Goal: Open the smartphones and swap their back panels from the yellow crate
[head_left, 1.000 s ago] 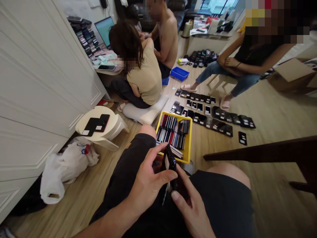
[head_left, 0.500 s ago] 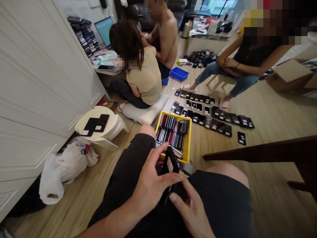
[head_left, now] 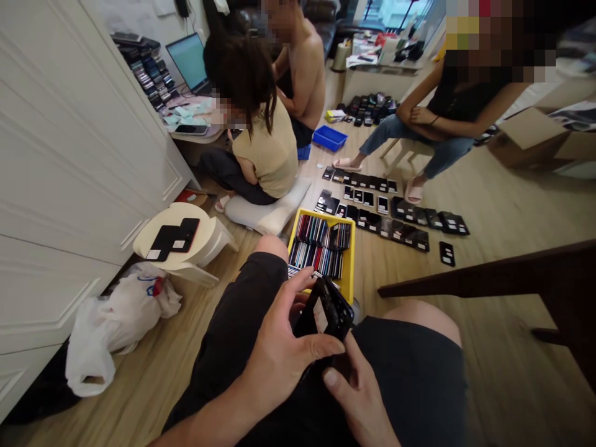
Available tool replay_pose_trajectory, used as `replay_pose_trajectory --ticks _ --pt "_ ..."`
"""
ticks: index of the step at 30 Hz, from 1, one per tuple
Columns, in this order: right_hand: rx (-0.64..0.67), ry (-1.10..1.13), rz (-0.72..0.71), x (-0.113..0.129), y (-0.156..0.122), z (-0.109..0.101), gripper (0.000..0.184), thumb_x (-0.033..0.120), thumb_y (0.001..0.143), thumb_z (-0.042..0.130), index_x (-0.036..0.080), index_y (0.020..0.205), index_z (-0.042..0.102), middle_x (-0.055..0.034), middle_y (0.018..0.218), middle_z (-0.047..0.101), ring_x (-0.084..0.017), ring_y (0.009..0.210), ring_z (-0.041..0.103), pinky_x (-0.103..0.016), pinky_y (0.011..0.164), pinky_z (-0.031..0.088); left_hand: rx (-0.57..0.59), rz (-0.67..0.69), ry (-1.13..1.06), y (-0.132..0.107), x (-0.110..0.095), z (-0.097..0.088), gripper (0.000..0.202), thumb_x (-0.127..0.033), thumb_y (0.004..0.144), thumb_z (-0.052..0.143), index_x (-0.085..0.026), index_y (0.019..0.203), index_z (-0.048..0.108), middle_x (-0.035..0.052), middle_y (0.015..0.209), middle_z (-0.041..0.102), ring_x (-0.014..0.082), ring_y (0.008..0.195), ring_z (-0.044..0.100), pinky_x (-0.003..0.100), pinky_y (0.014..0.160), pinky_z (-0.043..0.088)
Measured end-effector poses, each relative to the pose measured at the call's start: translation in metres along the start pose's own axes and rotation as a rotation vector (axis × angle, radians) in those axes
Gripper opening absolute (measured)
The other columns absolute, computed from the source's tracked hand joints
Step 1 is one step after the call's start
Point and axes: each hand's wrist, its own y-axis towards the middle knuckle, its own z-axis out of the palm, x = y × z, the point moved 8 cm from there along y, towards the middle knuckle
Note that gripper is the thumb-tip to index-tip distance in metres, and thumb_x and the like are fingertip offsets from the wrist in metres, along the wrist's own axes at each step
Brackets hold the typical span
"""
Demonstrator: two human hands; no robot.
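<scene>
Black smartphone (head_left: 323, 310) held up over a yellow plastic crate (head_left: 352, 248) of phones

Seen from the head camera, looking down past dark shorts (head_left: 410, 372), the phone sits at lower centre, overlapping the crate's near edge. A white sticker (head_left: 320, 315) marks its back. The bare left hand (head_left: 279, 354) grips it from the left, fingers curled around the upper edge and thumb laid across the lower part. The bare right hand (head_left: 358, 397) cups the lower end from below, its fingers mostly hidden behind the phone.

The crate is packed with upright phones. Beyond it, rows of black phones (head_left: 395, 230) lie on the pale wood floor (head_left: 503, 248), with one loose black phone (head_left: 447, 253) just apart at right. A blue plastic tray (head_left: 329, 138) sits farther up.

At upper centre, a person in a ribbed tan top (head_left: 265, 155) sits on a white cushion (head_left: 261, 214) beside a shirtless person (head_left: 302, 81). At upper right, a person in jeans (head_left: 419, 133) sits with folded arms. At left, two black phones (head_left: 174, 239) lie on a white plastic stool (head_left: 205, 239), above a white plastic bag (head_left: 112, 329).
</scene>
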Motion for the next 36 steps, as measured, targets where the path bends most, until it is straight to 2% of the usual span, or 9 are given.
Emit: replay_pose_trajectory --ticks 4,8,12,16,21,28,34,36 --pt "0.009 0.006 -0.02 0.006 0.001 0.003 0.073 0.06 0.085 0.074 0.03 0.148 0.056 -0.0088 0.149 0.059 -0.035 0.138 0.054 -0.049 0.113 0.048 0.008 0.011 -0.022 0.0 0.0 0.0 0.09 -0.055 0.066 0.089 -0.035 0.146 0.05 0.0054 0.141 0.06 0.0279 0.127 0.057 0.042 0.113 0.042" --pt "0.038 -0.024 -0.037 0.007 -0.001 0.007 0.075 0.057 0.085 0.076 0.032 0.151 0.052 -0.0076 0.152 0.056 -0.033 0.142 0.051 -0.048 0.116 0.045 0.005 0.02 0.007 -0.001 -0.001 -0.001 0.089 -0.055 0.067 0.088 -0.037 0.146 0.051 0.0045 0.143 0.059 0.0278 0.127 0.057 0.042 0.114 0.041" --pt "0.031 -0.109 -0.082 0.004 -0.003 0.002 0.072 0.054 0.085 0.077 0.036 0.15 0.052 -0.0056 0.153 0.056 -0.032 0.143 0.05 -0.049 0.118 0.041 0.019 0.041 0.043 -0.002 -0.004 0.0 0.086 -0.056 0.068 0.086 -0.037 0.145 0.052 0.0045 0.144 0.058 0.0283 0.127 0.056 0.042 0.113 0.042" --pt "0.008 -0.241 -0.108 -0.003 -0.005 -0.007 0.072 0.052 0.084 0.078 0.035 0.15 0.053 -0.0075 0.154 0.054 -0.034 0.144 0.048 -0.055 0.12 0.036 0.057 0.068 0.109 -0.001 -0.009 0.003 0.079 -0.06 0.071 0.082 -0.036 0.142 0.056 0.0046 0.139 0.057 0.0276 0.124 0.058 0.041 0.111 0.045" --pt "0.009 -0.275 -0.112 -0.005 -0.006 -0.011 0.071 0.048 0.085 0.079 0.034 0.15 0.054 -0.009 0.154 0.054 -0.034 0.143 0.049 -0.056 0.12 0.036 0.073 0.091 0.182 0.0 -0.011 0.006 0.078 -0.061 0.073 0.08 -0.036 0.142 0.056 0.004 0.134 0.057 0.0256 0.12 0.059 0.039 0.109 0.047" --pt "0.032 -0.242 -0.04 -0.01 -0.006 -0.013 0.071 0.045 0.085 0.08 0.031 0.149 0.054 -0.0105 0.156 0.052 -0.035 0.146 0.044 -0.058 0.121 0.033 0.074 0.086 0.309 0.002 -0.012 0.008 0.086 -0.049 0.071 0.088 -0.032 0.147 0.05 0.0047 0.136 0.058 0.0254 0.126 0.057 0.037 0.11 0.046" --pt "0.032 -0.215 -0.002 -0.011 -0.009 -0.018 0.073 0.048 0.082 0.081 0.03 0.149 0.055 -0.0109 0.155 0.052 -0.036 0.146 0.045 -0.058 0.121 0.033 0.128 0.109 0.337 0.003 -0.017 0.013 0.078 -0.046 0.076 0.086 -0.03 0.145 0.053 0.0053 0.135 0.059 0.0246 0.125 0.058 0.036 0.107 0.049" --pt "0.029 -0.213 0.004 -0.012 -0.01 -0.02 0.073 0.049 0.083 0.081 0.03 0.149 0.055 -0.011 0.155 0.052 -0.036 0.145 0.045 -0.058 0.12 0.034 0.132 0.105 0.324 0.004 -0.017 0.014 0.083 -0.048 0.074 0.087 -0.031 0.146 0.052 0.0054 0.136 0.059 0.0255 0.127 0.057 0.037 0.108 0.049"
